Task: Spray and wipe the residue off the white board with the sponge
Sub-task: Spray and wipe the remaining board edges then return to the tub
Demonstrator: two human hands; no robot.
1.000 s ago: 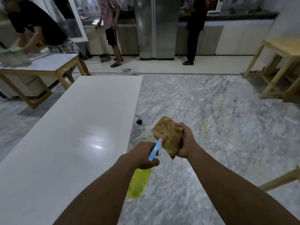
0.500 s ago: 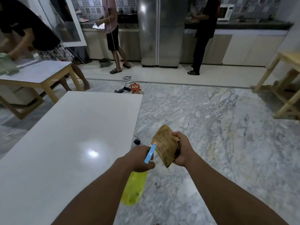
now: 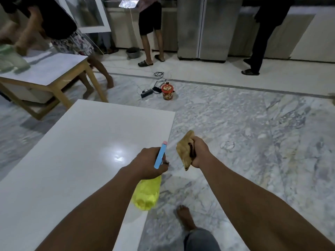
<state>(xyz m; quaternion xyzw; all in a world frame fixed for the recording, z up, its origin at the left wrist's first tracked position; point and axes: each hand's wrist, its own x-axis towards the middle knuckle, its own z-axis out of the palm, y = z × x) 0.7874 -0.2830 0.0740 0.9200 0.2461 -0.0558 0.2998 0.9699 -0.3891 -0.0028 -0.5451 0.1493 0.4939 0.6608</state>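
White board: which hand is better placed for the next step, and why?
Left. The left hand grips the spray bottle at the edge of the white board, so spraying can likely start. The right hand holds the sponge off the board, over the floor.

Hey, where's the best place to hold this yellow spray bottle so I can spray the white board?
Grip the neck just under the blue spray head, from behind, as the left hand does now. The spray bottle's yellow body hangs below the fist, and the pink-tipped nozzle points forward over the white board's edge.
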